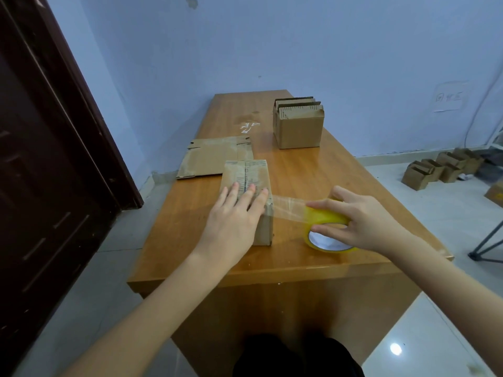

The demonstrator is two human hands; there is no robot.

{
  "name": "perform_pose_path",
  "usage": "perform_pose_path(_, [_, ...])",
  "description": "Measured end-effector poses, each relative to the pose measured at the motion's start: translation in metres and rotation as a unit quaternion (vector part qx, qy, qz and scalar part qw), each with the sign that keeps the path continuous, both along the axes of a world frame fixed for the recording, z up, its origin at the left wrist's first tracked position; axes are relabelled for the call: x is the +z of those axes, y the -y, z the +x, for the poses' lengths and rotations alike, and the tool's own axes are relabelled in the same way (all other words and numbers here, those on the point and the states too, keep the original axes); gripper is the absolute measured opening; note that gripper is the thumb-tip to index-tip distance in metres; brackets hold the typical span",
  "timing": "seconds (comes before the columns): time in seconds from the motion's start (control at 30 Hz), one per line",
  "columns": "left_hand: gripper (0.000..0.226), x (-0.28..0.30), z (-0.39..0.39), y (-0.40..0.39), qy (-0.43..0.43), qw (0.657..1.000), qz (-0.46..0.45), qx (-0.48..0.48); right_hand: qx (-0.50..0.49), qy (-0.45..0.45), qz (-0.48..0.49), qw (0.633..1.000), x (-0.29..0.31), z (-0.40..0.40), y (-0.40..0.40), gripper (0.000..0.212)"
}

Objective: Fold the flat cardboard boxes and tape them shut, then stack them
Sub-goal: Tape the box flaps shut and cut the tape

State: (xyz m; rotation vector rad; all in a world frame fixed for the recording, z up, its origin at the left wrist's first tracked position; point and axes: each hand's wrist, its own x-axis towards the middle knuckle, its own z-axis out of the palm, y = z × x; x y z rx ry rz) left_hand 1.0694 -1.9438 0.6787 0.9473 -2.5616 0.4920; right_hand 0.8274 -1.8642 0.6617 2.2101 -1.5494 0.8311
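Observation:
A folded cardboard box (249,175) lies on the wooden table (296,172), its top flaps closed along a centre seam. My left hand (234,216) presses flat on the box's near end with straight fingers. My right hand (359,221) grips a yellowish roll of clear tape (326,235) just right of the box. A strip of tape (288,210) stretches from the roll to the box's near right corner. A flat, unfolded box (209,159) lies on the table behind the folded one.
An open box (299,123) holding several flat cardboard pieces on edge stands at the table's far right. More small boxes (441,170) sit on the floor to the right. A dark door (40,159) is at the left, a black stand leg (487,243) at the right.

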Motion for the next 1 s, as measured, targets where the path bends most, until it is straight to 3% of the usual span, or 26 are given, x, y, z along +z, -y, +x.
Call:
perform_pose_path(0.17, [0.055,0.004,-0.003,-0.006,0.064,0.995,0.043,0.065,-0.008,-0.098,0.066,0.993,0.015,-0.003,0.007,0.061])
perform_pose_path(0.37, [0.047,0.004,-0.005,0.0,0.042,0.998,0.03,0.045,-0.058,-0.147,0.114,0.981,0.022,-0.004,-0.001,0.055])
perform_pose_path(0.47, [0.046,0.003,-0.006,0.0,0.029,0.999,0.027,0.038,-0.111,-0.108,0.118,0.981,0.026,0.013,-0.008,0.064])
perform_pose_path(0.6, [0.041,0.004,-0.004,-0.001,0.0,0.999,0.043,0.028,-0.159,-0.035,0.057,0.985,0.044,0.06,-0.012,0.06])
perform_pose_path(0.77, [0.048,0.012,-0.004,-0.006,0.018,0.995,0.082,0.046,-0.13,-0.005,0.176,0.976,0.037,0.103,-0.003,0.059])
perform_pose_path(1.0, [0.049,0.02,-0.006,-0.007,0.037,0.991,0.116,0.062,-0.204,0.011,0.144,0.968,0.007,0.117,0.01,0.056])
